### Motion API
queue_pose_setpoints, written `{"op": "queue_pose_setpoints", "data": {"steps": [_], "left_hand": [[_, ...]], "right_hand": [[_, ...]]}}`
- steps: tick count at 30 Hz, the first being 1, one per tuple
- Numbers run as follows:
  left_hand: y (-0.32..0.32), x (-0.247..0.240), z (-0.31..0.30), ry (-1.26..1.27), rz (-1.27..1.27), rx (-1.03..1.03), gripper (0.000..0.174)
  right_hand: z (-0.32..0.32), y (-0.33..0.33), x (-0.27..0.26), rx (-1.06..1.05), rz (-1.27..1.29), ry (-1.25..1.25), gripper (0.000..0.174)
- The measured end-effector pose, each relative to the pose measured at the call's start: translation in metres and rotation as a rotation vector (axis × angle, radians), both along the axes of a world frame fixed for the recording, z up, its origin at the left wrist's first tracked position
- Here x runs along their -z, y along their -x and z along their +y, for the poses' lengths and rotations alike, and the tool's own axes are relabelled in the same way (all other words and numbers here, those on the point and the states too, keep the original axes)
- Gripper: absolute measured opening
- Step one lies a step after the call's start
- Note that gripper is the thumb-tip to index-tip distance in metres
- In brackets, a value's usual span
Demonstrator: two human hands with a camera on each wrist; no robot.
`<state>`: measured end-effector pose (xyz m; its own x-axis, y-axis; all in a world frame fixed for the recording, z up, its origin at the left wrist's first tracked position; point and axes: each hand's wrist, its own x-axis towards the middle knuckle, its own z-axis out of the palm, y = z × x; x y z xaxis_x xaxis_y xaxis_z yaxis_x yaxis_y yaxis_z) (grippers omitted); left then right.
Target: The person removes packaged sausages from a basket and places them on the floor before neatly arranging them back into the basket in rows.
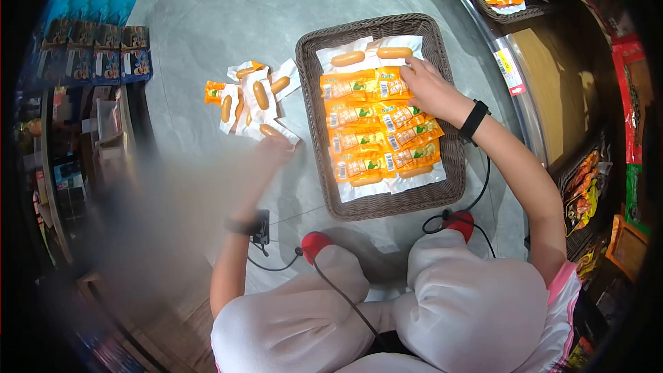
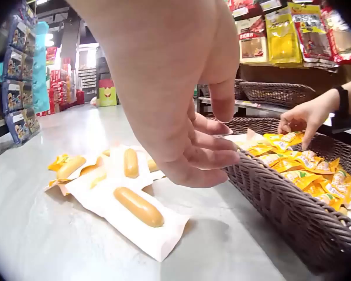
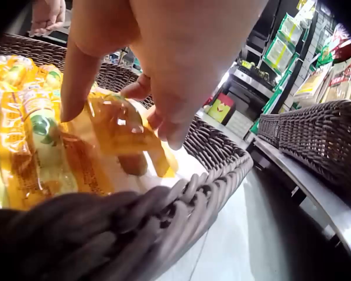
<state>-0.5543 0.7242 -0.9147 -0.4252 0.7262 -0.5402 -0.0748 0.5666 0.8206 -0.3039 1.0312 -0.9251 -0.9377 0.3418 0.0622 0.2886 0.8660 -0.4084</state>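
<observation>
A brown wicker basket (image 1: 452, 193) holds rows of orange sausage packets (image 1: 356, 116), with a few turned white side up so a sausage shows. My right hand (image 1: 435, 93) reaches over the basket's right side. In the right wrist view its thumb and fingers grip a shiny orange sausage packet (image 3: 120, 132) near the wicker rim. Left of the basket, a loose pile of sausage packets (image 1: 259, 97) lies on the floor, mostly white side up. My left hand (image 2: 175, 105) hovers between pile and basket, fingers loosely bent and holding nothing.
Shelves with blue-and-teal packs (image 1: 97, 45) line the left. On the right, a shelf edge with a price tag (image 1: 510, 69) runs beside the basket, and another wicker basket (image 1: 514, 10) holds more packets. Black cables (image 1: 345, 297) cross my knees.
</observation>
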Motion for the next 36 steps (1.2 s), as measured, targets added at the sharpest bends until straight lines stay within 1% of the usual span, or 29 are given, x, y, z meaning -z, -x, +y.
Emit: {"op": "queue_pose_setpoints", "data": {"steps": [3, 4, 6, 7, 9, 11, 12, 14, 16, 19, 22, 25, 27, 28, 30, 31, 32, 33, 35, 36], "left_hand": [[0.005, 0.007, -0.004, 0.072, 0.203, 0.077, 0.024], [0.007, 0.009, -0.005, 0.107, 0.281, 0.109, 0.025], [0.013, 0.018, -0.012, 0.165, 0.468, 0.191, 0.032], [0.013, 0.021, -0.014, 0.195, 0.561, 0.232, 0.037], [0.013, 0.026, -0.016, 0.143, 0.812, 0.417, 0.047], [0.008, 0.026, -0.016, 0.089, 0.981, 0.524, 0.056], [0.003, 0.025, -0.015, 0.063, 1.025, 0.536, 0.058], [-0.007, 0.021, -0.011, 0.067, 1.057, 0.538, 0.062], [-0.018, 0.018, -0.008, 0.132, 1.032, 0.517, 0.062], [-0.027, 0.030, -0.012, 0.197, 1.064, 0.530, 0.059], [-0.030, 0.034, -0.015, 0.251, 1.012, 0.468, 0.049], [-0.026, 0.029, -0.017, 0.305, 0.851, 0.453, 0.040], [-0.024, 0.027, -0.023, 0.099, 0.750, 0.268, 0.028], [-0.022, 0.025, -0.025, -0.003, 0.696, 0.177, 0.023], [-0.010, 0.016, -0.028, 0.036, 0.490, 0.014, 0.015], [-0.007, 0.007, -0.027, 0.057, 0.386, -0.069, 0.013], [-0.010, -0.018, -0.016, 0.060, 0.171, -0.167, 0.024], [-0.010, -0.022, -0.014, 0.021, 0.121, -0.203, 0.030], [-0.010, -0.026, -0.012, -0.060, 0.020, -0.270, 0.042], [-0.006, -0.025, -0.013, -0.028, 0.002, -0.214, 0.053]], "right_hand": [[-0.005, -0.001, -0.003, -0.040, -0.059, 0.055, 0.035], [-0.009, -0.002, -0.002, -0.046, -0.093, 0.030, 0.035], [-0.018, -0.007, 0.000, -0.062, -0.161, -0.022, 0.034], [-0.021, -0.008, -0.001, -0.056, -0.154, -0.073, 0.034], [-0.028, -0.009, -0.003, -0.044, -0.139, -0.175, 0.036], [-0.032, -0.010, 0.001, -0.021, -0.105, -0.256, 0.038], [-0.033, -0.010, 0.003, -0.010, -0.087, -0.297, 0.039], [-0.033, -0.007, 0.007, 0.008, -0.127, -0.272, 0.040], [-0.034, -0.004, 0.007, 0.016, -0.166, -0.263, 0.040], [-0.037, -0.002, 0.004, 0.014, -0.189, -0.275, 0.041], [-0.036, -0.004, 0.003, 0.013, -0.164, -0.272, 0.042], [-0.035, -0.006, -0.008, 0.026, -0.168, -0.242, 0.043], [-0.035, -0.006, -0.011, 0.043, -0.180, -0.236, 0.042], [-0.035, -0.006, -0.012, 0.046, -0.133, -0.270, 0.041], [-0.036, -0.005, -0.013, 0.055, -0.041, -0.338, 0.039], [-0.037, -0.004, -0.016, 0.064, -0.018, -0.319, 0.037], [-0.040, -0.001, -0.019, 0.072, 0.005, -0.300, 0.036], [-0.044, 0.002, -0.022, 0.079, 0.030, -0.280, 0.034], [-0.054, 0.005, -0.033, 0.001, 0.055, -0.090, 0.030], [-0.060, 0.007, -0.038, -0.036, 0.067, 0.005, 0.029]]}}
